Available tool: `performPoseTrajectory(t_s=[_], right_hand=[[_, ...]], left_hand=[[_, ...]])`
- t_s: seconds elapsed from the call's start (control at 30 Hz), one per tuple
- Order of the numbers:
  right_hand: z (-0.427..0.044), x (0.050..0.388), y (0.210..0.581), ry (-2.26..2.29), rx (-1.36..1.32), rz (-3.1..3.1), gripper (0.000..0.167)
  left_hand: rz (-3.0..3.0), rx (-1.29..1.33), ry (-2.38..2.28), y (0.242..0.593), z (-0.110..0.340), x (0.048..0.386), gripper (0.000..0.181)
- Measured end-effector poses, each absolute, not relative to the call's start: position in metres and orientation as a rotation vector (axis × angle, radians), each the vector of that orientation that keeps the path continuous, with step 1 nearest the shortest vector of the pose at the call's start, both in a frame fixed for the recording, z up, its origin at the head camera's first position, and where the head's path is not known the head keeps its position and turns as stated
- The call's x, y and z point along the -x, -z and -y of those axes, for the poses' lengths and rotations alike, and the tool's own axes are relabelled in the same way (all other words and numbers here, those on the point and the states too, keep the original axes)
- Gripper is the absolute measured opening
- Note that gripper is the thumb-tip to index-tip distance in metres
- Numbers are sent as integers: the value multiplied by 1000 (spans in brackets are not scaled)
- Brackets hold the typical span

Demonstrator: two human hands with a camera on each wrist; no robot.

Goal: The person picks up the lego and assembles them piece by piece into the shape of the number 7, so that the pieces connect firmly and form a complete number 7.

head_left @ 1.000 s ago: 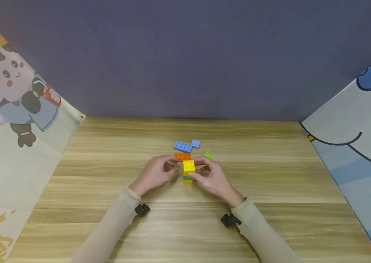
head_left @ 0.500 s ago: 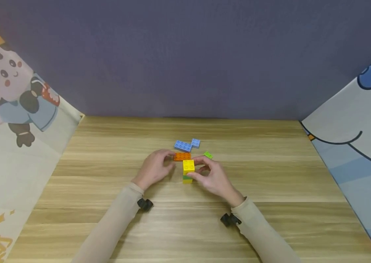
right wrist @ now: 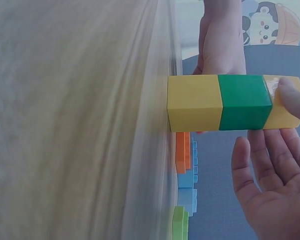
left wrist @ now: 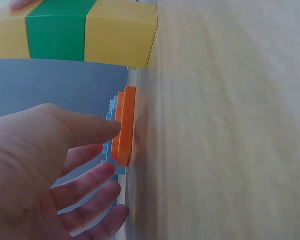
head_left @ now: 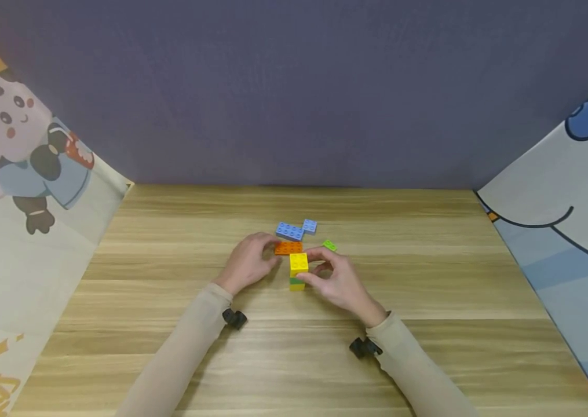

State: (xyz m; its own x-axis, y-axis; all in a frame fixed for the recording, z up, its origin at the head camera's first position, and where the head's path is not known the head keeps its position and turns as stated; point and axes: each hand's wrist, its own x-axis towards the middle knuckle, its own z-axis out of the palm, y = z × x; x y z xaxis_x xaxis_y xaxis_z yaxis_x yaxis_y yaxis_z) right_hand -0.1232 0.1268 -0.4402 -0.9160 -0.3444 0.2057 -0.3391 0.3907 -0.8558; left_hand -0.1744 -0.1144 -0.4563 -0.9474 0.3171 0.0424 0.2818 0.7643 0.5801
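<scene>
A tower of building bricks, yellow over green over yellow, stands upright on the table. My right hand holds its top yellow brick between thumb and fingers. In the right wrist view the thumb lies on that brick's face, and the other fingers spread past it. To the tower's left, my left hand is at the left end of a flat orange brick, fingers loosely bent. The left wrist view has the left thumb overlapping the orange brick; whether it touches cannot be told.
Behind the orange brick lie a long blue brick and a small light blue brick, close together. A small lime green brick lies to the right. A dark wall closes off the wooden table's far edge.
My left hand has drawn back from beside the tower and moved forward to the orange brick's left end. The right hand and the tower have stayed in place.
</scene>
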Motion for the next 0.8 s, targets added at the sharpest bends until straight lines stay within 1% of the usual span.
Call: performPoseTrajectory(t_s=[0.8], right_hand=[[-127, 123, 441, 1610, 645, -2621, 41]], left_hand=[[-2877, -491, -900, 458, 103, 181, 40]])
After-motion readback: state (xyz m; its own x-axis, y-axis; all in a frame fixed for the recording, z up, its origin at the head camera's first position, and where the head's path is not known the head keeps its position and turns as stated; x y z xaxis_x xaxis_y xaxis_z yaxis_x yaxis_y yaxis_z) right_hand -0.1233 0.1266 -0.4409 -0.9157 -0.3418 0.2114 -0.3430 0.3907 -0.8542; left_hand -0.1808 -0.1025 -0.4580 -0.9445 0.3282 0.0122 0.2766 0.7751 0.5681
